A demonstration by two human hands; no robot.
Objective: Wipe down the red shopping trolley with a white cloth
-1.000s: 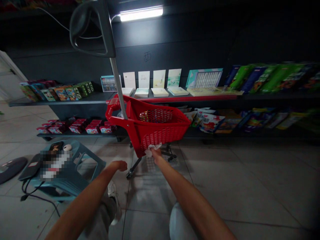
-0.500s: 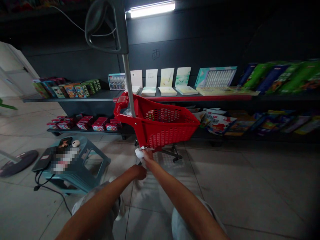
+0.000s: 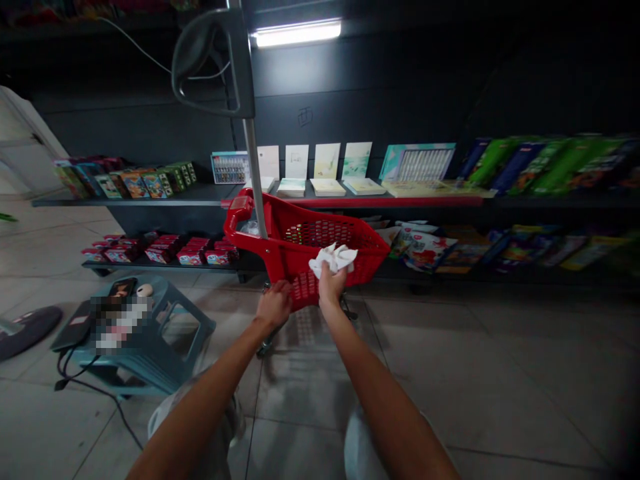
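Observation:
A red plastic shopping cart with a grey pole and dark handle stands on the tiled floor in front of me. My right hand is closed on a crumpled white cloth, held against the cart's near side wall. My left hand rests with curled fingers against the lower front edge of the cart basket, beside the right hand. Whether it grips the edge or only touches it is unclear.
A teal plastic stool with a phone, a mouse and a cable stands at the left. Dark shelves behind the cart carry boxed goods, notebooks and colourful packs. A round dark object lies at far left.
My right hand has risen with the cloth from the cart's lower front corner up onto its side wall. My left hand has moved forward and up onto the basket's lower edge.

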